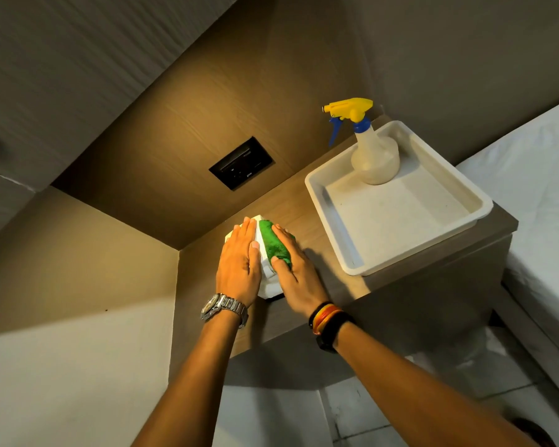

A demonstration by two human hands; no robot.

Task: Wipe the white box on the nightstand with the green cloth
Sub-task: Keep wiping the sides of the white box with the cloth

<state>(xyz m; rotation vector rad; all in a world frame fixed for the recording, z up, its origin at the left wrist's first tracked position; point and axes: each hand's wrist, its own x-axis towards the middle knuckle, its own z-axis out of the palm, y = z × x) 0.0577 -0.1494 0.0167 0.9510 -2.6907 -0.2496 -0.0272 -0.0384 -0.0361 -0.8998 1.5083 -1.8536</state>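
Observation:
The white box [267, 279] stands at the left end of the wooden nightstand [333, 279], mostly covered by both hands. My left hand [239, 262], with a metal watch on the wrist, lies flat on the box's left side and steadies it. My right hand [296, 269], with bands on the wrist, presses the green cloth [273, 243] onto the box's top right side. Only a narrow strip of the box shows between the hands.
A white tray [410, 233] sits on the right part of the nightstand with a spray bottle [373, 156] standing in its far corner. A black wall socket [241, 163] is on the wood panel behind. A white bed [542, 201] borders the right side.

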